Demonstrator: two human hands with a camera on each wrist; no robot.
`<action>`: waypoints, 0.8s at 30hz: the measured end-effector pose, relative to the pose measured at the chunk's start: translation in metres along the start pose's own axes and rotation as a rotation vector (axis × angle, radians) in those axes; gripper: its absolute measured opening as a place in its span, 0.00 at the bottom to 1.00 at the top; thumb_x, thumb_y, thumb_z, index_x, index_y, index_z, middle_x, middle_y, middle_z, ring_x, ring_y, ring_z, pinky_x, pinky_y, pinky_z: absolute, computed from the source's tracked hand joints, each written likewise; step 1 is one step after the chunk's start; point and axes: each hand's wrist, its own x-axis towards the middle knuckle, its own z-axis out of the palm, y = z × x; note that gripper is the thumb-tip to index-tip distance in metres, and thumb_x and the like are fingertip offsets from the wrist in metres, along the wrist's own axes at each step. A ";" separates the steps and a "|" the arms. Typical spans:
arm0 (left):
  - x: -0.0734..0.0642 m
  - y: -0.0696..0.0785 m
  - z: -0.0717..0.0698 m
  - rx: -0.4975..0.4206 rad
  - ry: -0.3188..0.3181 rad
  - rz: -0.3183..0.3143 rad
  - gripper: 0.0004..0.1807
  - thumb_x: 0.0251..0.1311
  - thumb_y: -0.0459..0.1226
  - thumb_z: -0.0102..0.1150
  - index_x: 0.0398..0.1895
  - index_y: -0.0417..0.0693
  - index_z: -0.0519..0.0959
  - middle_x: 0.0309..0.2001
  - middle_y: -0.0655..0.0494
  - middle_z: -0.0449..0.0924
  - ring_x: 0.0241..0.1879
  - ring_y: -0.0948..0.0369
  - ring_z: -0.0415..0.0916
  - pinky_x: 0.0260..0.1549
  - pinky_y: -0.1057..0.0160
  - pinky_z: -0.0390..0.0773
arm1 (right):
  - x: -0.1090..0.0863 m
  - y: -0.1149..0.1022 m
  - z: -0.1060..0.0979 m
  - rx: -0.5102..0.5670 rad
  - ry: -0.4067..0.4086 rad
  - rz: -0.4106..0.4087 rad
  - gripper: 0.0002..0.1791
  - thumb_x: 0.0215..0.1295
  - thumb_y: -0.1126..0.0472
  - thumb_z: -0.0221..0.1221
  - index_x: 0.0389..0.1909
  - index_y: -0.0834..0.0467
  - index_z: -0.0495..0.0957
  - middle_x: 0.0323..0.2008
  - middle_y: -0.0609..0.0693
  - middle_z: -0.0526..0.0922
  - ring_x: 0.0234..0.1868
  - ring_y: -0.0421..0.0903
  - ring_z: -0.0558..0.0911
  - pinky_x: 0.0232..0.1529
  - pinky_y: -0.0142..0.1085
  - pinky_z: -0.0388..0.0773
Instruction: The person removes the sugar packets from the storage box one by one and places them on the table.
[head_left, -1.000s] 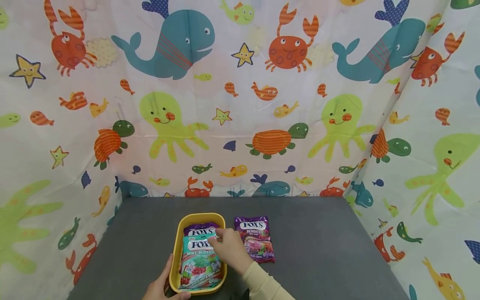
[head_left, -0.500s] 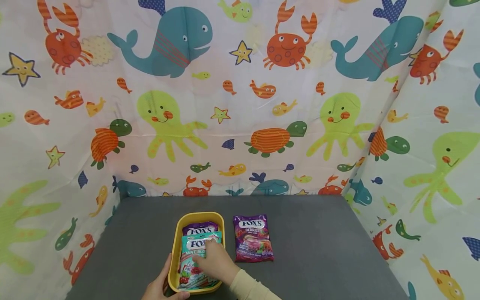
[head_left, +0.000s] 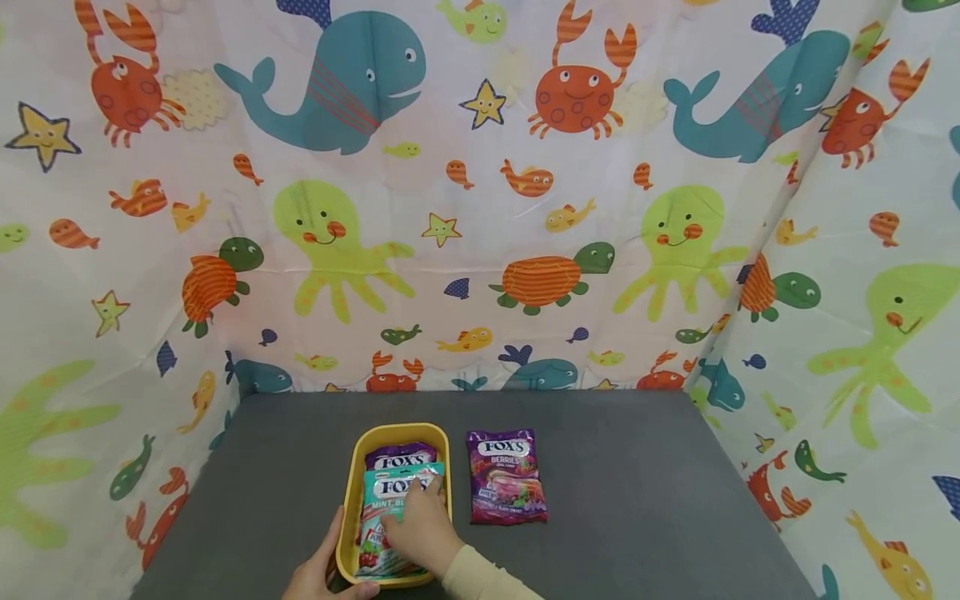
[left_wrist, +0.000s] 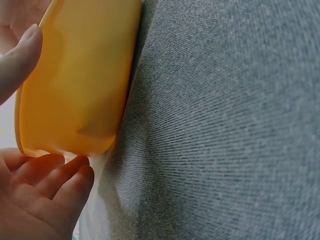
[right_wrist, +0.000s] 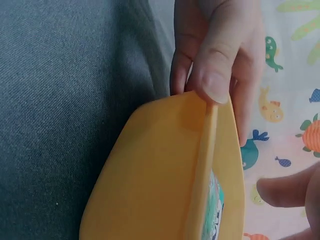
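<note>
Both hands are at the yellow tray: the left hand (head_left: 318, 571) grips its near-left corner, thumb at the near end and fingers along the side, while the right hand (head_left: 427, 529) has its thumb and index finger spread over the contents and pinches nothing that shows; its remaining fingers are partly hidden. Behind everything hangs a curtain (head_left: 450, 250) printed with sea animals; it stands well back from the reach. Below it, the grey table (head_left: 622, 483) gives level support, so the left hand need only brace, not lift. On it sits the yellow tray (head_left: 401, 430), left of centre; a steady hold low on the corner should keep it from sliding while the right hand presses. Inside lies the teal mint packet (head_left: 373, 504), face up under the right hand. It will probably crumple if poked, so broad, even pressure with flat fingers would settle it better than one fingertip. Just right of the tray, apart from it, a purple berries packet (head_left: 506, 479) lies flat on the table; the right wrist should swing clear of it. Smallest in view is the uncovered top of another purple packet (head_left: 397, 454), beneath the teal one at the far end; best not to shove the upper packet over it.
</note>
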 end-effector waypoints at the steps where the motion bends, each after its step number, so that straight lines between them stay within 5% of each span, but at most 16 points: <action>1: 0.000 0.001 0.000 -0.004 0.000 0.004 0.68 0.52 0.55 0.75 0.82 0.43 0.36 0.73 0.28 0.60 0.62 0.41 0.76 0.51 0.51 0.85 | 0.000 0.000 0.001 0.010 0.018 0.004 0.45 0.64 0.47 0.66 0.69 0.75 0.64 0.73 0.80 0.51 0.70 0.77 0.62 0.64 0.69 0.68; 16: 0.000 0.001 0.001 -0.032 -0.011 -0.001 0.70 0.51 0.55 0.76 0.82 0.44 0.34 0.73 0.26 0.58 0.62 0.41 0.75 0.50 0.54 0.86 | -0.008 -0.005 -0.013 0.213 0.222 0.017 0.45 0.62 0.55 0.69 0.70 0.77 0.61 0.69 0.81 0.59 0.68 0.75 0.66 0.67 0.67 0.66; 20: 0.003 0.002 0.002 -0.011 -0.007 -0.028 0.72 0.48 0.57 0.77 0.82 0.44 0.34 0.73 0.27 0.58 0.63 0.39 0.74 0.51 0.52 0.85 | -0.007 -0.002 -0.018 0.285 0.239 0.016 0.40 0.62 0.58 0.69 0.69 0.73 0.65 0.58 0.72 0.72 0.55 0.64 0.79 0.54 0.56 0.82; 24: 0.004 0.002 0.002 -0.007 0.001 -0.053 0.73 0.46 0.58 0.77 0.82 0.44 0.35 0.73 0.27 0.59 0.62 0.40 0.75 0.51 0.51 0.85 | -0.007 0.001 -0.020 0.331 0.235 -0.001 0.36 0.63 0.61 0.68 0.69 0.69 0.68 0.47 0.59 0.78 0.42 0.48 0.80 0.38 0.39 0.85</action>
